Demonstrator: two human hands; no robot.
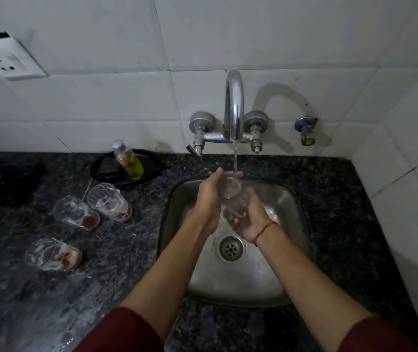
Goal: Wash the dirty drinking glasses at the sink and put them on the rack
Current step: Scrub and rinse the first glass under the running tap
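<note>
I see the left hand (209, 199) wrapped round the left side of a clear drinking glass (234, 199), fingers curled up its wall with the tips near the rim. The right hand (248, 221) cups the glass's lower part from below, palm up, with the fingers bent round the base, so both hands are closed on it. A thin red thread bracelet (263, 231) circles the right wrist. The glass is held tilted over the square stainless-steel sink (293, 199), above the round slotted drain (230, 248), with its mouth under a stream of running water (235, 158). The water falls from the curved chrome wall tap (234, 105). On the dark speckled granite counter (329, 199) to the left of the sink are three dirty clear glasses (75, 212), streaked white inside and with reddish-brown dregs at the bottom. Two sit close together, the third nearer me and apart. Behind them, a plastic bottle of yellow-green liquid with a grey cap (127, 160) stands on a round black tray (153, 165) against the white tiled wall. A white wall socket (7, 59) is at upper left, and a small blue-handled valve (305, 128) lies right of the tap. Maroon sleeves (124, 331) cover both upper arms.
</note>
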